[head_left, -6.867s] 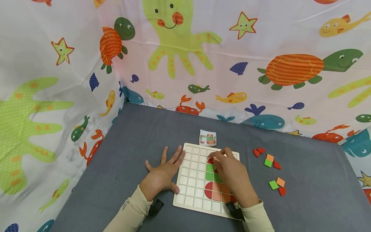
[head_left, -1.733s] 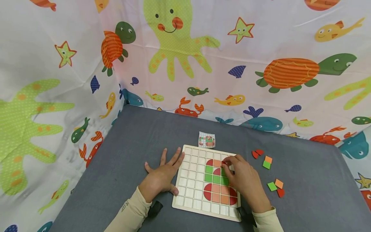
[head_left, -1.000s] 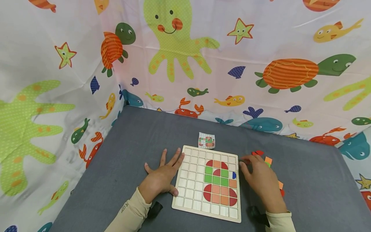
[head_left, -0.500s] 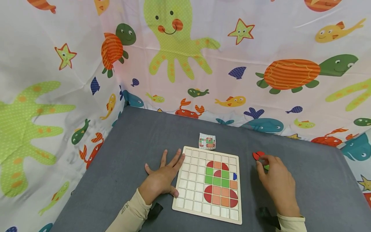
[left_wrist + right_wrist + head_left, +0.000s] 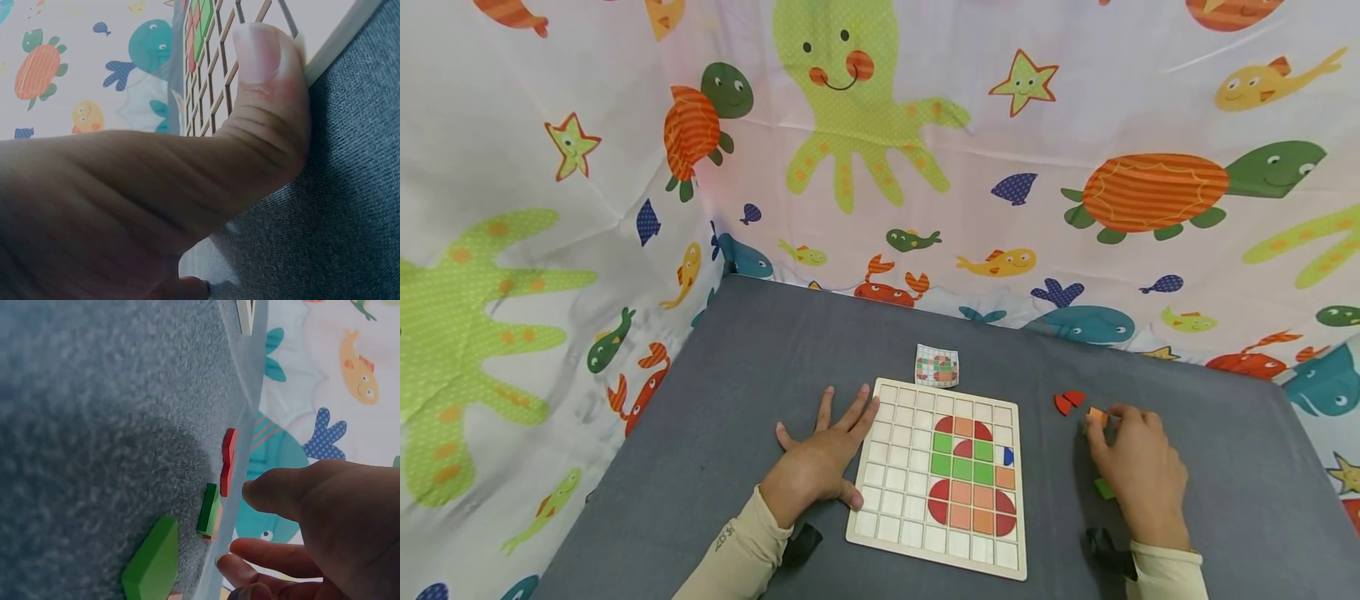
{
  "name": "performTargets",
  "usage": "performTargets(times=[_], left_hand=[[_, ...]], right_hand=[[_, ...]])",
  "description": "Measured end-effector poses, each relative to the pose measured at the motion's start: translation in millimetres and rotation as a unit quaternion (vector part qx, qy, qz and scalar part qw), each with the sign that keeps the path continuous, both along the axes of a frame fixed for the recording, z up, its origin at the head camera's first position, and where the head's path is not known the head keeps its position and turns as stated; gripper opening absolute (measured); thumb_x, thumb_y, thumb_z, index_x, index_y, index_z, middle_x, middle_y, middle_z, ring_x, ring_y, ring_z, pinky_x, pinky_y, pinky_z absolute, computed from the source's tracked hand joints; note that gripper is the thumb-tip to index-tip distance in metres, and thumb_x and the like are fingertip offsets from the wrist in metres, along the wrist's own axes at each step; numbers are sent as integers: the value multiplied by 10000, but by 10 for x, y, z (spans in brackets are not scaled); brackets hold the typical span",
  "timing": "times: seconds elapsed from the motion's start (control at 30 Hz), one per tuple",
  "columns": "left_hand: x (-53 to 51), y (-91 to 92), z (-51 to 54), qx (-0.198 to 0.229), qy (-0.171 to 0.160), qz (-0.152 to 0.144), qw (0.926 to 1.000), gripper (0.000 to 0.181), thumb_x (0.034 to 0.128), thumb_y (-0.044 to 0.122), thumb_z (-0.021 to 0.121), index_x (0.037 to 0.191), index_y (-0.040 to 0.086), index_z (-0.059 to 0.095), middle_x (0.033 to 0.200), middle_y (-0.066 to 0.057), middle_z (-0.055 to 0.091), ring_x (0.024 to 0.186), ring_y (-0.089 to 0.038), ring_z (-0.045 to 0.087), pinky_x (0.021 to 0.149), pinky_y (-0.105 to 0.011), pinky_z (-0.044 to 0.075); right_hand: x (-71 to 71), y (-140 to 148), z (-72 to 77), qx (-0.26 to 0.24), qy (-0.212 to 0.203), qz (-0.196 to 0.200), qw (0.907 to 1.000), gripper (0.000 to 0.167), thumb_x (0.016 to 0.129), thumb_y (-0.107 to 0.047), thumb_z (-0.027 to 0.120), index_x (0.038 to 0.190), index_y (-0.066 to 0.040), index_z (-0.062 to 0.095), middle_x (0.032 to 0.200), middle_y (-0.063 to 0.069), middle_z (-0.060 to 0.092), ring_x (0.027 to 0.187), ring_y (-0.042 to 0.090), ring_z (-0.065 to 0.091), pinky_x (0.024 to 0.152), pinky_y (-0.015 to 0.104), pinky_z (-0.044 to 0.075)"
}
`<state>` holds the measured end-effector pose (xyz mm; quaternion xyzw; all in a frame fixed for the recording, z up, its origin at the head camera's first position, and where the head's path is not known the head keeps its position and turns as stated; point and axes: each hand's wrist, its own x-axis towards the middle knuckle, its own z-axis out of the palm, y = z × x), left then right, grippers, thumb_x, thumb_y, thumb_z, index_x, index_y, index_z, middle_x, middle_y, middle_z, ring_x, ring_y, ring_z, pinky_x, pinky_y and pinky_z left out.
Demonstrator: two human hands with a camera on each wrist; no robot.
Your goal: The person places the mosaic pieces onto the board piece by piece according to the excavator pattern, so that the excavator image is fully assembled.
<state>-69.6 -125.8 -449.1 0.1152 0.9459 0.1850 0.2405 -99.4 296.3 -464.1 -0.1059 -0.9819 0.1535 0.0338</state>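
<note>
My left hand (image 5: 816, 467) lies with fingers spread at the left edge of a wooden grid board (image 5: 891, 479). In the left wrist view its thumb (image 5: 262, 100) rests on the board's border. Red, green and orange tiles fill cells on the board's right half, with a blue half-round shape (image 5: 1008, 456) near the right edge. My right hand (image 5: 1142, 467) is over loose tiles, fingertips around an orange square tile (image 5: 1097, 416). The right wrist view shows thumb and fingers apart with nothing between them. A green tile (image 5: 153, 562) lies below that hand.
Two red quarter-round tiles (image 5: 1070, 402) lie beyond the right hand. A small printed card (image 5: 936, 365) with a coloured grid is at the board's far edge. A cloth (image 5: 865, 167) with sea animals hangs behind and left of the grey table (image 5: 760, 350).
The right hand has let go of a red quarter-round tile at the pattern's top right and moved right to the loose tiles. Earlier, an orange tile came beside it. The left hand stays put.
</note>
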Motion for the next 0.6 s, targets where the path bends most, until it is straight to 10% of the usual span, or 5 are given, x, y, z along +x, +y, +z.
performTargets(times=[0.27, 0.43, 0.6], left_hand=[[8, -5, 6, -9, 33, 0, 10000, 1415, 620, 388, 990, 1730, 295, 118, 1802, 82, -4, 1642, -404, -105, 974, -994, 55], [-39, -51, -220, 55, 132, -85, 9999, 1488, 605, 426, 991, 1718, 380, 4, 1786, 135, -107, 1632, -397, -165, 924, -1011, 19], [-17, -39, -137, 47, 105, -31, 9999, 1467, 613, 408, 993, 1725, 355, 38, 1794, 117, -71, 1638, -394, -142, 948, -1004, 33]], right_hand=[[-84, -13, -28, 51, -185, 80, 9998, 517, 1034, -425, 644, 1232, 51, 693, 1173, 344, 589, 779, 514, 639, 560, 634, 514], [-119, -43, -57, 36, -129, 89, 9999, 466, 1014, -372, 686, 1216, 48, 696, 1154, 337, 598, 789, 514, 645, 581, 640, 523], [-145, -67, -70, -7, -52, 169, 9998, 408, 994, -317, 719, 1187, 42, 707, 1120, 316, 609, 801, 492, 651, 588, 630, 526]])
